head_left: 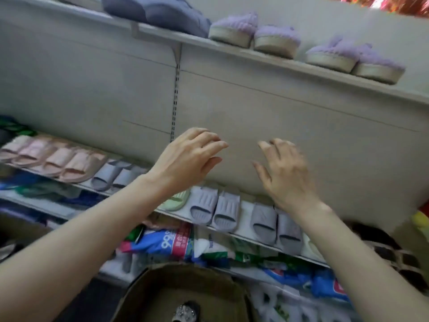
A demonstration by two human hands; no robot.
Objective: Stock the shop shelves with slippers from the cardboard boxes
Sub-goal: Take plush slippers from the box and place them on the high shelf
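Both hands raised in front of the grey back panel, above the middle white metal shelf (pixel 176 214). Left hand (pixel 185 163) and right hand (pixel 285 173) empty, fingers (pixel 216 145) spread wide, palms turned toward each other, gap between them clear.

Open brown cardboard box (pixel 185 291) directly below and nearer than the hands, between the forearms. Only one dark glittery item (pixel 185 311) visible inside; kind not determinable.

Grey ribbed rubber slippers (pixel 214 209) in pairs on the middle shelf just under the hands, long axes running front to back, toes outward. Right wrist overlaps the right-hand grey pair (pixel 276 225).

Judged: next stock lies downward, equally near either hand. Bare strip of shelf between the two grey pairs; little room elsewhere. Fluffy lilac slippers (pixel 253 34) on the upper shelf (pixel 325 75), with gaps.
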